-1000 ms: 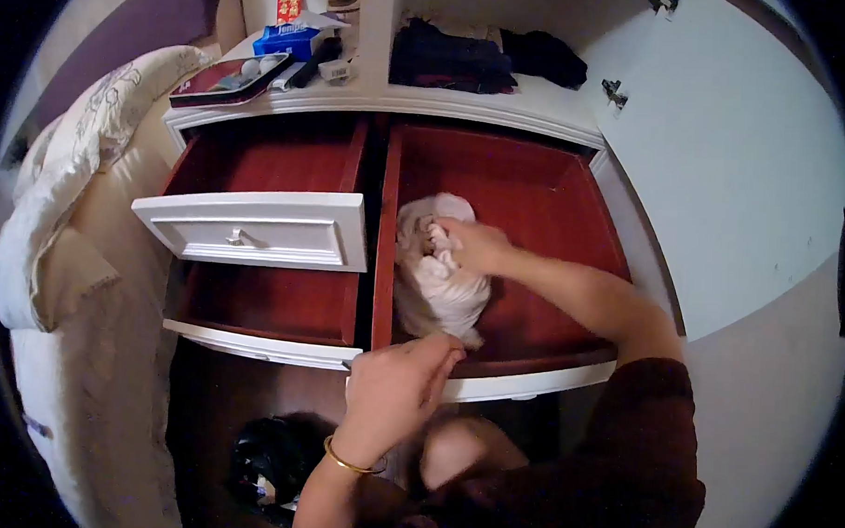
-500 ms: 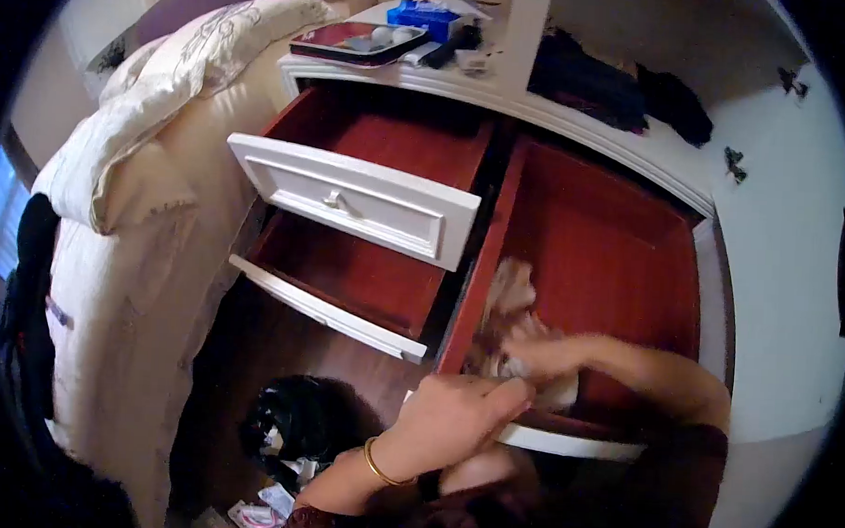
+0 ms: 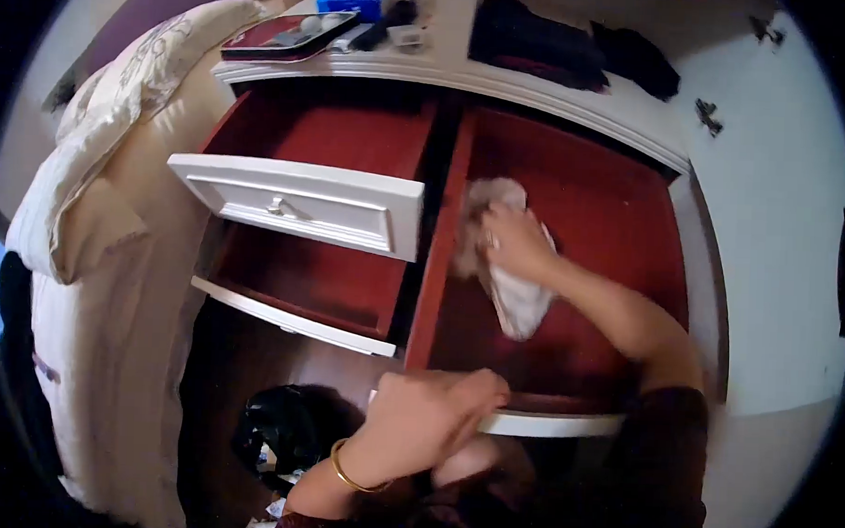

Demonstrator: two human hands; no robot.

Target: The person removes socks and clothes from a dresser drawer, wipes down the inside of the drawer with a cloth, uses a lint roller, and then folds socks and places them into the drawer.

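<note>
Inside the wide red-brown drawer [image 3: 618, 271], my right hand [image 3: 519, 244] is closed on a pale, crumpled cloth [image 3: 522, 303]. The cloth lies along the drawer's left wall, partly covered by my fingers, and its kind is hard to make out. My left hand [image 3: 431, 413], with a gold bangle [image 3: 348, 471] at the wrist, is wrapped over the top edge of the drawer's white front [image 3: 556, 424]. Its fingertips are mostly hidden behind that edge.
Two pulled-out drawers stand at left, an upper drawer [image 3: 294, 204] above a lower drawer [image 3: 295, 317]. A black bag [image 3: 277, 431] sits on the floor. The bed [image 3: 116, 253] is at far left. Dark clothes [image 3: 542, 45] and a red-rimmed tray [image 3: 286, 38] lie above.
My right hand has moved from the drawer's front toward its back, and the cloth has shifted with it. My left hand remains on the drawer front. The view has shifted slightly.
</note>
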